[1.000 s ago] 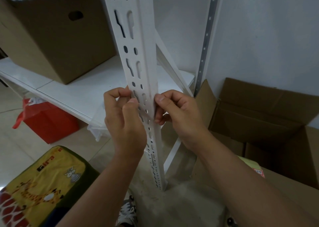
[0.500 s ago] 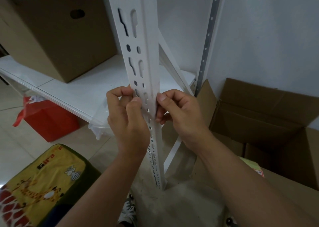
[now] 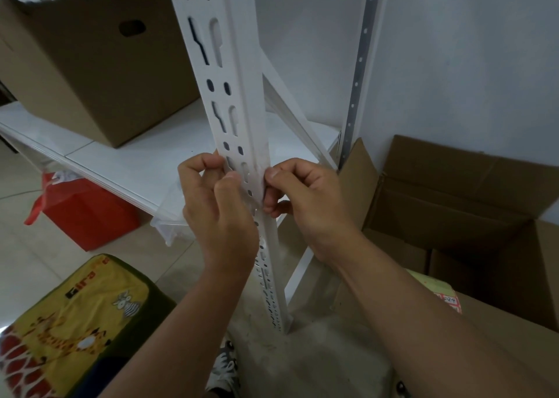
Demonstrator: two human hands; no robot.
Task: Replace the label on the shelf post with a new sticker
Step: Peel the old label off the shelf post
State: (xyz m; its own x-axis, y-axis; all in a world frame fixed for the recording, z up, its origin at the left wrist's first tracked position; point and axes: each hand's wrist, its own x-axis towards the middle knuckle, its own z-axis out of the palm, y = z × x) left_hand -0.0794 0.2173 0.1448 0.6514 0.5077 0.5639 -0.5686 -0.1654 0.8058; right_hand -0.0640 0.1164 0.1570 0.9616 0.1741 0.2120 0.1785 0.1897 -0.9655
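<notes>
1. Both hands work at the same spot on the white slotted shelf post (image 3: 242,131), just below the level of the white shelf (image 3: 127,161)
2. The left hand (image 3: 217,213) is curled against the slotted face of the post, thumb and forefinger pinched together at the post's surface; whatever they pinch is hidden behind the fingers, so I cannot tell if anything is held
3. The right hand (image 3: 302,198) is curled at the post's right edge, thumb pressed on the metal and fingers tucked behind; whether it grips a film or only the post I cannot tell
4. Between the two thumbs lies a thin, pale, near-clear patch (image 3: 257,182) on the post, touching both thumbs; it may be the label or its leftover film, but it is too faint to name with certainty
5. Judged from this, the task looks early or midway: the hands seem to be picking or peeling at the post, or pressing something thin flat, and which of these cannot be settled
6. No printed, finished sticker shows on the post, and no fresh sticker sheet is in view
7. Likely left to do: clear the old label fully, then place and smooth the new sticker on this stretch of post
</notes>
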